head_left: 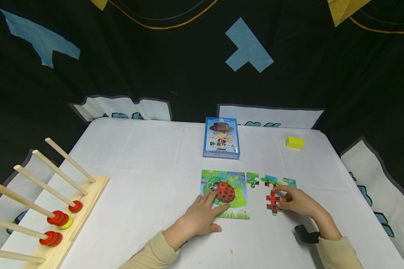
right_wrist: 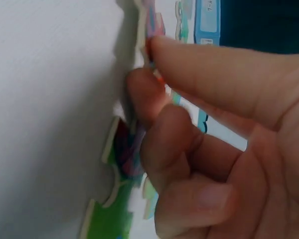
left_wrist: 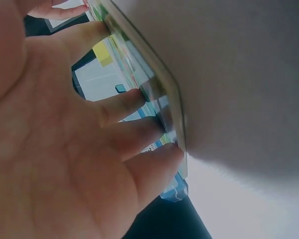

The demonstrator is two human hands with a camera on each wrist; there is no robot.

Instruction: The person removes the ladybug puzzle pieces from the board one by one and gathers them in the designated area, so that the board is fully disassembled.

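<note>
My left hand (head_left: 202, 216) lies with spread fingers on a square ladybug picture board (head_left: 236, 205); in the left wrist view several fingertips (left_wrist: 157, 127) press on its face. To the right, my right hand (head_left: 297, 201) pinches a red, black-spotted jigsaw piece (head_left: 273, 203) at its right side. The right wrist view shows the thumb (right_wrist: 189, 62) at a piece's edge, with the other fingers curled. Above the red piece lie loose jigsaw pieces: a green one (head_left: 252, 178) beside the board, a blue-and-green one (head_left: 270, 180), and another (head_left: 290, 182) partly behind the right hand.
Behind the board stands a blue card-game box (head_left: 221, 139). A yellow block (head_left: 294, 142) sits at the back right of the white-covered table (head_left: 148, 157). On the left is a wooden peg stand (head_left: 91, 194) with tall pegs and several red rings (head_left: 55, 218), plus a yellow one.
</note>
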